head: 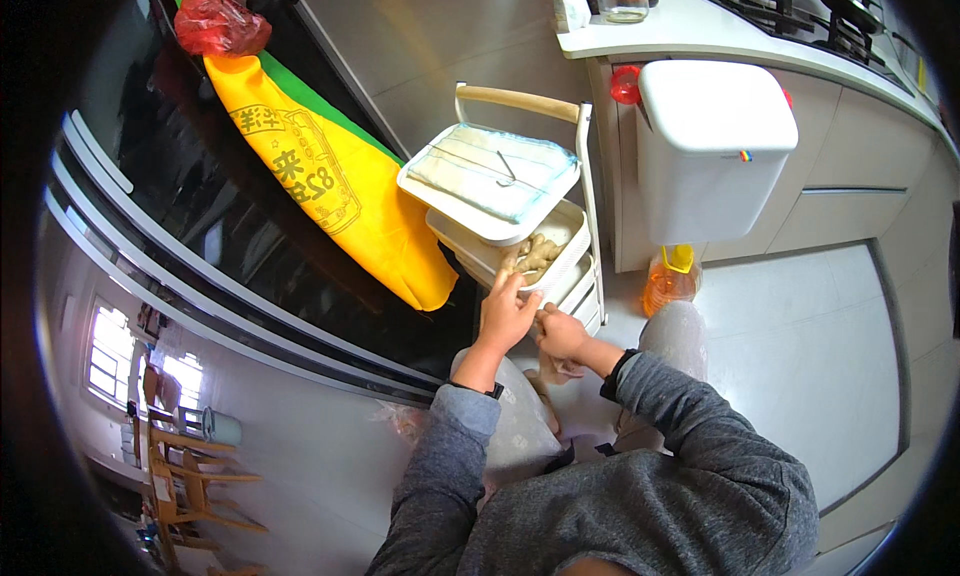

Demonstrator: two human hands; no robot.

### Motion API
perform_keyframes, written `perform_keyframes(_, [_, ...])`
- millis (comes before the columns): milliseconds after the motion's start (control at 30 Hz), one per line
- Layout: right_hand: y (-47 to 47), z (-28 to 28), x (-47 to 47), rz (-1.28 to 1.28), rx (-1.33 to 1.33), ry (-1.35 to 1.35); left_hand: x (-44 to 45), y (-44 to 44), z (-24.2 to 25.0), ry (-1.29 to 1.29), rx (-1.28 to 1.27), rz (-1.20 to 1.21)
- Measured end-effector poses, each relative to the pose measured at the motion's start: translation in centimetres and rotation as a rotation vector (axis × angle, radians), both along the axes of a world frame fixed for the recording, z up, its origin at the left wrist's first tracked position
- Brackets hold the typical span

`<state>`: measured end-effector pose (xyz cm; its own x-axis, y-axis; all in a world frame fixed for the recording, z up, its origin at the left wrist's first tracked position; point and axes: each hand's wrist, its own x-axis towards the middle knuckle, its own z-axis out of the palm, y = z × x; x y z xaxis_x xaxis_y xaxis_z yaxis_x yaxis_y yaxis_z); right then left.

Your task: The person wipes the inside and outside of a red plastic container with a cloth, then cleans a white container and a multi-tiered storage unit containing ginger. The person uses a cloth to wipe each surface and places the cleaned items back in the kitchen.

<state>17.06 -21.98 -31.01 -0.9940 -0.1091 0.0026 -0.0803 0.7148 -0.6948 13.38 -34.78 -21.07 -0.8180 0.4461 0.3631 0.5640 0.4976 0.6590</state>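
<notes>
My left hand is at the front rim of a white cart's middle basket, its fingertips touching or just beside pieces of ginger root. Whether it grips a piece cannot be told. Close by on the right, my right hand is curled below that rim. A crumpled, thin pinkish bag hangs under it, seemingly held in the fingers. On the cart's top tray lies a folded pale cloth with blue edges, a dark bent wire-like piece on it.
A yellow printed bag leans by glossy black panels left of the cart. To the right, a white bin hangs on the cabinet, above a bottle of orange liquid near my knee. A gas stove sits on the counter.
</notes>
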Motion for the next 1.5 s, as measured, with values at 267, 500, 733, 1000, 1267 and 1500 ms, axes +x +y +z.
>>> perform_keyframes(267, [-3.1,0.0,3.7,0.163,-0.110,0.029,2.4,-4.6,0.4,0.064,0.040,-0.033])
perform_keyframes(500, [1.2,3.5,8.1,0.008,-0.631,0.143,3.7,-8.3,1.3,0.096,0.027,0.015])
perform_keyframes(733, [8.9,11.2,7.6,-0.361,-1.155,0.554,6.1,-4.5,3.7,0.340,0.040,0.151])
perform_keyframes(1000, [4.0,13.0,0.3,-0.166,-0.812,0.668,3.1,4.3,2.5,0.039,0.196,0.074])
perform_keyframes(1267, [4.5,7.2,0.6,-0.182,-0.795,0.772,3.7,6.1,2.5,0.144,0.102,0.029])
perform_keyframes(1500, [3.6,7.7,2.5,-0.262,-0.884,0.728,4.3,6.6,3.2,0.089,0.233,-0.031])
